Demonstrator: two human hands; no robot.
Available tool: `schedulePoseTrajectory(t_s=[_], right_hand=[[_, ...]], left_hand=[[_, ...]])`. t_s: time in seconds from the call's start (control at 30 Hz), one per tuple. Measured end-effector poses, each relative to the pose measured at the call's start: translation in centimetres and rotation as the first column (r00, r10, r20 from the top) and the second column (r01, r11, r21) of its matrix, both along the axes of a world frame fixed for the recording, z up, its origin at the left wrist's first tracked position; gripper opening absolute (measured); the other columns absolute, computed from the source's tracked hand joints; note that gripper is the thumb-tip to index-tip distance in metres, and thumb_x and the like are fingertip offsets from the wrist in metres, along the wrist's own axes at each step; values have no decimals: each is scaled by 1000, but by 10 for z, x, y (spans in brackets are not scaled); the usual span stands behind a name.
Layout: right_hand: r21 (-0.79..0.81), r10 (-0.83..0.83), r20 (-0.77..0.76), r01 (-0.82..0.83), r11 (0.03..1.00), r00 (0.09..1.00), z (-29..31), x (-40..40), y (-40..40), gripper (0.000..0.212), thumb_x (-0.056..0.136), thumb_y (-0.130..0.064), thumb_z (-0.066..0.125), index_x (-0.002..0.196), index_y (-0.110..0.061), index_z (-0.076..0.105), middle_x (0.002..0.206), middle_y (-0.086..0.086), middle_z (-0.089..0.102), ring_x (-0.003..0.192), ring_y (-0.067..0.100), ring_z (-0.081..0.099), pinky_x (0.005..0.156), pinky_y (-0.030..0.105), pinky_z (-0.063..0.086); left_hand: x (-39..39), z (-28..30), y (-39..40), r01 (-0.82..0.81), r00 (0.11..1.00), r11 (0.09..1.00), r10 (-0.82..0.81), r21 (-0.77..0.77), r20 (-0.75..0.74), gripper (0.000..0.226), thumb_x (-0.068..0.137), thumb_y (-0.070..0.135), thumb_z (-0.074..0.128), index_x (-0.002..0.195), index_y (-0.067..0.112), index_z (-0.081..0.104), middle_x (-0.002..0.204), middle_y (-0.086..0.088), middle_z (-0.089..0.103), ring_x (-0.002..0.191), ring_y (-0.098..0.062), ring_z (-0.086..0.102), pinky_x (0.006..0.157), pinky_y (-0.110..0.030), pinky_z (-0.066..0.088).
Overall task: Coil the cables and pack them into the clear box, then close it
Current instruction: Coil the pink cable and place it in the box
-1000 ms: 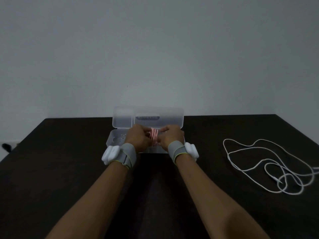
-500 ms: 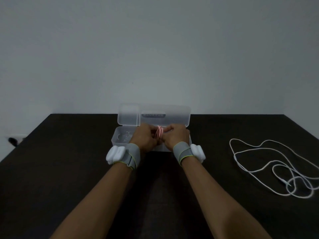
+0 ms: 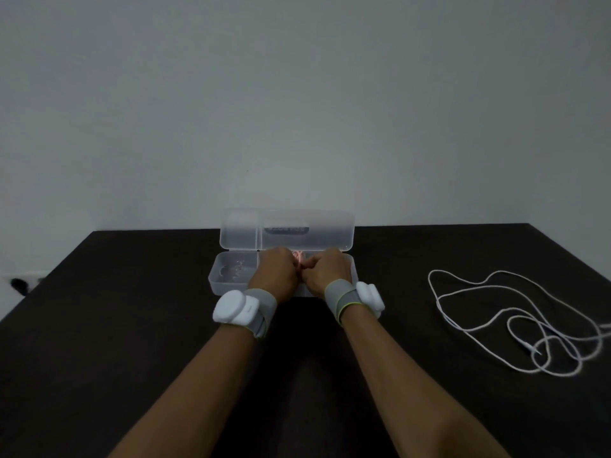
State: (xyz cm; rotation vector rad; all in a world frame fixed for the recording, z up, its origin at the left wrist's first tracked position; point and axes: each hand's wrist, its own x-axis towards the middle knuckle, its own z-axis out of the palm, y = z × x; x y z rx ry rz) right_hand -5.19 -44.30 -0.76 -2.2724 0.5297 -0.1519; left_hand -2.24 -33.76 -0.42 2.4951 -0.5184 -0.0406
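Your left hand [image 3: 276, 274] and right hand [image 3: 325, 272] sit knuckles-up over the open clear box [image 3: 231, 276], fingers curled together around the pink cable [image 3: 297, 256], which peeks out between them inside the box. Your hands hide most of that bundle. The white cable [image 3: 515, 325] lies loose on the dark table [image 3: 99, 325], well apart to your right. The lid [image 3: 287, 233] stands upright; its dark label is too blurred to read. White wrist devices [image 3: 234, 307] are strapped on both wrists.
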Motion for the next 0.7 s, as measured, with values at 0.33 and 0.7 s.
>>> schedulePoseTrajectory(t_s=[0.33, 0.7], right_hand=[[-9, -29, 83, 30, 1000, 996, -8, -6, 1, 5, 75, -15, 77, 80, -16, 78, 87, 2, 75, 84, 21, 69, 73, 28, 56], [-63, 27, 73, -22, 998, 997, 1, -25, -5, 23, 87, -18, 64, 71, -4, 71, 76, 14, 66, 77, 27, 64, 66, 29, 49]], left_hand=[[1, -7, -7, -280, 959, 960, 281, -26, 26, 22, 77, 19, 72, 96, 9, 75, 97, -22, 70, 94, -40, 67, 81, -40, 57], [-12, -5, 0, -322, 946, 942, 319, -90, -49, 18, 69, 26, 74, 72, 9, 76, 76, -18, 72, 77, -33, 70, 62, -28, 48]])
